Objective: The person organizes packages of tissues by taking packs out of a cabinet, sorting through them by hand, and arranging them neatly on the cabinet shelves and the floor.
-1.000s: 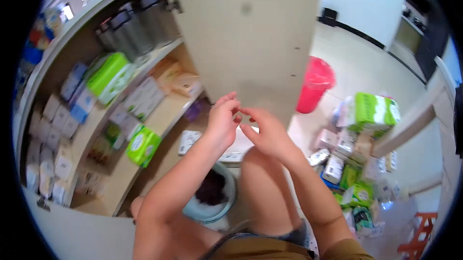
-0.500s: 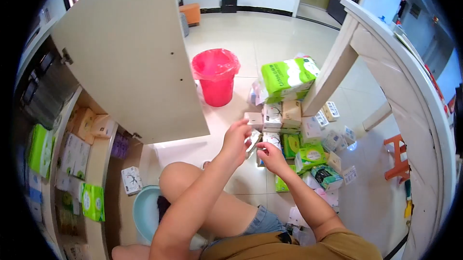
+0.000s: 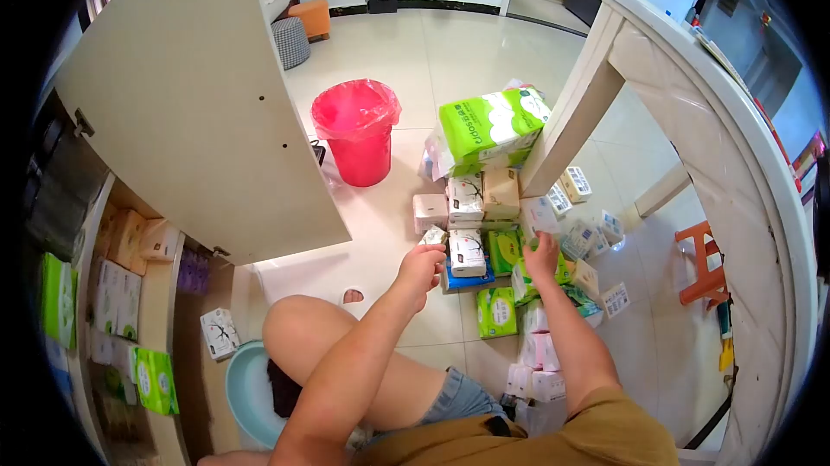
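Observation:
My left hand (image 3: 421,269) reaches over the floor with its fingers curled, at a small white patterned pack (image 3: 433,237); whether it grips the pack is unclear. My right hand (image 3: 542,256) is at the front of a white tissue pack (image 3: 538,213), fingers pointing down and partly hidden. Between the hands, a white pack with a branch print (image 3: 468,253) lies on a blue one, beside green packs (image 3: 504,252). Behind them a large green and white bundle (image 3: 493,127) rests by the table leg.
An open cabinet door (image 3: 190,111) stands at the left, above shelves of tissue packs (image 3: 116,297). A red bin (image 3: 359,142) is beyond. A light blue basin (image 3: 250,392) with dark cloth sits by my leg. At right are a white table (image 3: 743,155) and an orange stool (image 3: 702,265).
The view has swung right from the cabinet to the floor pile. My hands, close together earlier, have moved apart, the left to the small pack and the right to the white pack.

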`<state>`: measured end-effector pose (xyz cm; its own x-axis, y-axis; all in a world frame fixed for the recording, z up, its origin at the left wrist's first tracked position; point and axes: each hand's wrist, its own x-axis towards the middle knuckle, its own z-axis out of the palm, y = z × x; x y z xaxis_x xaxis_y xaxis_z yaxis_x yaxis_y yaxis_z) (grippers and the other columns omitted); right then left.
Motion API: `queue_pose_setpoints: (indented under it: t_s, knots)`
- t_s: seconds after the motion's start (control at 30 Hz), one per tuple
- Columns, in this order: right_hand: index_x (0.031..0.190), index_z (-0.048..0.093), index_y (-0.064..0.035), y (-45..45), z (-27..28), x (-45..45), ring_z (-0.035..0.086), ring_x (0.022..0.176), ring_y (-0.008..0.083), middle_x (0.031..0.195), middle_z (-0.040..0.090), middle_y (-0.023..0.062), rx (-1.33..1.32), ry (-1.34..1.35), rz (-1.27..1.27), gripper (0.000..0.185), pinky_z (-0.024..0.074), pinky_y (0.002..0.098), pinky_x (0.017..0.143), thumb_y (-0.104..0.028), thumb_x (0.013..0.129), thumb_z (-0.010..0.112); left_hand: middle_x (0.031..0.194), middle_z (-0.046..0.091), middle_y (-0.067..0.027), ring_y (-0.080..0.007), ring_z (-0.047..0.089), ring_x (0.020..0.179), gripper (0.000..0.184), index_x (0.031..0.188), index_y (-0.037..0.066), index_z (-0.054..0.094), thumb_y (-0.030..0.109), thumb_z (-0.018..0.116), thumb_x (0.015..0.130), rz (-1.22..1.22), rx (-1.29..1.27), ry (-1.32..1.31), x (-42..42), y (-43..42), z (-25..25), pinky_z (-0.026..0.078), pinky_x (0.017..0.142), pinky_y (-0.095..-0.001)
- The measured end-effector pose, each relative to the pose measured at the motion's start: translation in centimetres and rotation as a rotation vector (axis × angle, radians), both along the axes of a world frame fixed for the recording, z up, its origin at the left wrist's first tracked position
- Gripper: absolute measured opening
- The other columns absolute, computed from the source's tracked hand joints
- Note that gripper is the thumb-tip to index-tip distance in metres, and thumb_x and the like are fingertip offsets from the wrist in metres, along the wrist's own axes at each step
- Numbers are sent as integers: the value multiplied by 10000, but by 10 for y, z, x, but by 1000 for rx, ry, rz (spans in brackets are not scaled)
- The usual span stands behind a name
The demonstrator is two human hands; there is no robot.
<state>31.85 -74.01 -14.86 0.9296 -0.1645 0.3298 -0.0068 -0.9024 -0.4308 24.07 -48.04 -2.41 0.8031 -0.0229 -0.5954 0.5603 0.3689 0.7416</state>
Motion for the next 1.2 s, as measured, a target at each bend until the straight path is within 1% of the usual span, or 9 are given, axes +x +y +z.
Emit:
queue_pose_setpoints:
  t_s: [0.03, 0.2, 0.3, 0.4, 0.63, 0.7, 0.93, 1.13, 1.2]
  knots:
    - [1026, 458, -55, -5, -3, 5, 411, 971, 325, 1033, 470, 148, -1, 1, -3, 431, 316, 385, 865, -161, 633, 598, 734, 462, 28, -62, 430, 628, 185, 910, 89, 493, 72, 491, 725, -17, -2, 1, 1, -1, -1, 341, 515, -194]
    - [1205, 276, -96, -5, 9, 19, 273, 1131, 346, 1237, 266, 200, -85, 216, -290, 724, 231, 413, 936, -292, 610, 639, 708, 462, 33, -58, 435, 616, 177, 895, 94, 491, 72, 501, 719, -46, 6, 10, 6, -5, -7, 340, 500, -190]
    - [1246, 205, -115, -9, 6, 28, 233, 1166, 342, 1272, 215, 202, -72, 296, -352, 824, 205, 416, 954, -359, 592, 642, 702, 462, 33, -58, 435, 608, 178, 892, 95, 492, 71, 506, 716, -48, 17, 22, 6, -5, -7, 339, 496, -188]
    - [1265, 161, -113, -9, 7, 33, 236, 1166, 344, 1286, 184, 211, -141, 383, -380, 861, 250, 402, 937, -395, 605, 637, 703, 463, 33, -57, 434, 606, 177, 890, 95, 494, 71, 507, 715, -46, 22, 30, 8, -5, -8, 340, 498, -189]
    - [1243, 220, -82, -11, 18, 39, 340, 1081, 348, 1178, 328, 208, -81, 481, -270, 830, 309, 398, 894, -359, 582, 639, 695, 459, 36, -55, 428, 611, 177, 891, 95, 498, 74, 500, 715, -52, 31, 37, 8, -5, -9, 341, 505, -191]
    - [1224, 246, -61, -11, 20, 39, 373, 1035, 347, 1102, 380, 207, -18, 407, -284, 807, 318, 395, 881, -336, 573, 636, 697, 460, 35, -56, 428, 613, 178, 890, 95, 497, 75, 501, 714, -50, 33, 37, 8, -5, -9, 341, 505, -191]
    - [1187, 305, -29, -33, 42, 27, 395, 1004, 353, 1051, 430, 216, -67, 272, -159, 761, 330, 398, 862, -316, 561, 630, 707, 467, 24, -65, 436, 620, 187, 899, 93, 496, 77, 507, 713, -62, 43, 24, 6, -3, -8, 361, 523, -195]
    - [1151, 365, -7, -23, 66, -19, 419, 1010, 319, 1063, 449, 226, 256, 229, -172, 725, 347, 376, 850, -302, 552, 650, 768, 496, 7, -93, 467, 676, 200, 935, 87, 480, 127, 514, 741, -222, 7, 5, -3, -13, -5, 406, 595, -216]
    - [1146, 361, -10, -6, 60, -43, 435, 973, 298, 1067, 421, 220, 582, 167, -20, 712, 361, 362, 833, -276, 562, 669, 781, 498, -5, -95, 467, 682, 249, 965, 72, 475, 166, 530, 740, -265, -10, -2, -7, -19, -8, 415, 599, -225]
